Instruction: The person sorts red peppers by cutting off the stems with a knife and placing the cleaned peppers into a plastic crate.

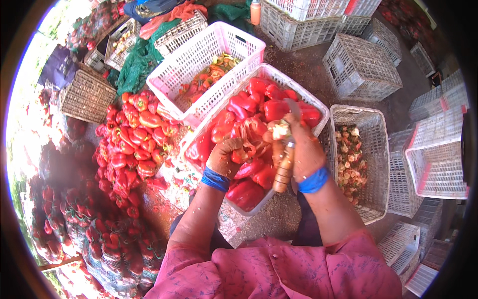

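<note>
My left hand [222, 158], gloved and banded blue at the wrist, is closed round a red bell pepper [243, 152] that is cut open. In my right hand [307, 151] is a knife [284, 173]; its wooden handle points toward me and its curved blade shows past the knuckles. A pale, seedy pepper core [280, 130] sits at the fingers of that hand, beside the knife. Both hands are above a white crate [322, 108] full of large red bell peppers [246, 193]. Parts of the right fingers are hidden behind the core and knife.
At right stands a crate [377, 202] with cut-off cores [351, 154]. Beyond the pepper crate, another white crate [158, 82] holds pepper scraps [206, 79]. Red peppers [132, 137] are heaped at left, near filled net bags [109, 249]. Stacked crates [361, 67] line the right.
</note>
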### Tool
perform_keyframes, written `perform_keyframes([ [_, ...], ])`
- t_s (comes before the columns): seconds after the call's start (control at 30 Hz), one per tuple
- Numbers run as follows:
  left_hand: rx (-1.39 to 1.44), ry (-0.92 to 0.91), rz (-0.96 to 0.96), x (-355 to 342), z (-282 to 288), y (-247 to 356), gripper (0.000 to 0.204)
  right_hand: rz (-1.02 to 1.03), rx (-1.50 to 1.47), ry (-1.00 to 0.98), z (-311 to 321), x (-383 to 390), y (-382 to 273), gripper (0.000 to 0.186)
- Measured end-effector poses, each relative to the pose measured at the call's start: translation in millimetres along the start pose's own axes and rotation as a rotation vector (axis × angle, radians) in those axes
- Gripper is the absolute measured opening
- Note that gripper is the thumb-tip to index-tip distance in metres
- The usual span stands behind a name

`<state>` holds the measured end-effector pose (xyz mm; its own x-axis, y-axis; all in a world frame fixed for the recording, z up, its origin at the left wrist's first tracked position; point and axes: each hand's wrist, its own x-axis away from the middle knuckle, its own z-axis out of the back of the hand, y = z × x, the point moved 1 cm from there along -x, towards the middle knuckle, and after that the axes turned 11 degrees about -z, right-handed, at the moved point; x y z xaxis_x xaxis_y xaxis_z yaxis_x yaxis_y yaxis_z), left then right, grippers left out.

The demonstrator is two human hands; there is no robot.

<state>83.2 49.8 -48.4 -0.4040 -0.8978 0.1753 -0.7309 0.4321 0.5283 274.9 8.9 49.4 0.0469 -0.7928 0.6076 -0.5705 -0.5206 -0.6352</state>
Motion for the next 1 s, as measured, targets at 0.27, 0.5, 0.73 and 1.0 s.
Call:
perform_keyframes([
  [0.27,-1.095,-0.147,-0.484,-127,-47,6,0.049,0.397,0.256,0.617,142,16,-85,0.047],
  [0.5,-2.440,-0.336,-0.377,-277,11,-59,0.079,0.236,-0.020,0.830,232,11,-40,0.044],
  [0.73,-2.600,-0.306,-0.351,-281,3,-95,0.069,0.294,-0.026,0.958,295,1,-18,0.044],
  [1.0,-2.670,-0.451,-0.577,-286,6,-87,0.044,0.225,1.021,1.302,387,19,-12,0.044],
])
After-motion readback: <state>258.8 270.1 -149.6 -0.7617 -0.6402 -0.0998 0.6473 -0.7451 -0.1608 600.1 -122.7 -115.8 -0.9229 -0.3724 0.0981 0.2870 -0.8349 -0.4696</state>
